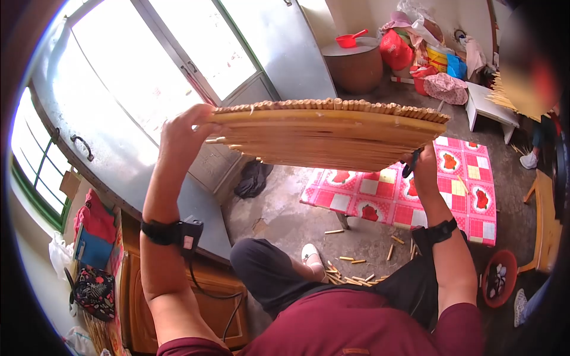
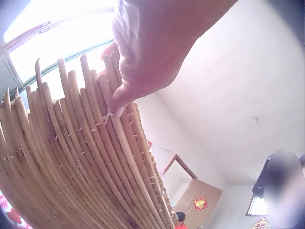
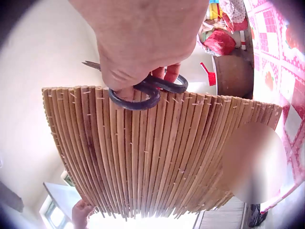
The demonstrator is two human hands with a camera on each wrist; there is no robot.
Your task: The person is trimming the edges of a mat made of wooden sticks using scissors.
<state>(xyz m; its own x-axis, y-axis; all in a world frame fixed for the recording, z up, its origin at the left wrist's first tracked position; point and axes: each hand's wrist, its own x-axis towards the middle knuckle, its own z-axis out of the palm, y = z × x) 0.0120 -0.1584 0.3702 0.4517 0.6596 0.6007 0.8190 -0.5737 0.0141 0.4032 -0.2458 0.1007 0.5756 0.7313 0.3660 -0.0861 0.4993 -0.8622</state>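
The left hand [image 2: 155, 47] is pinching the edge of a stick mat [image 2: 81, 143]; uneven stick ends [image 2: 62, 74] are jutting before a bright window [image 2: 71, 26].

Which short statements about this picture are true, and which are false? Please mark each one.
1. The right hand holds scissors. True.
2. The left hand rests on the floor. False: it grips the stick mat.
3. The table cover is plain blue. False: it is patterned in pink, red and white.
4. A red scoop sits on the large brown vat. True.
5. Short stick pieces lie on the floor. True.
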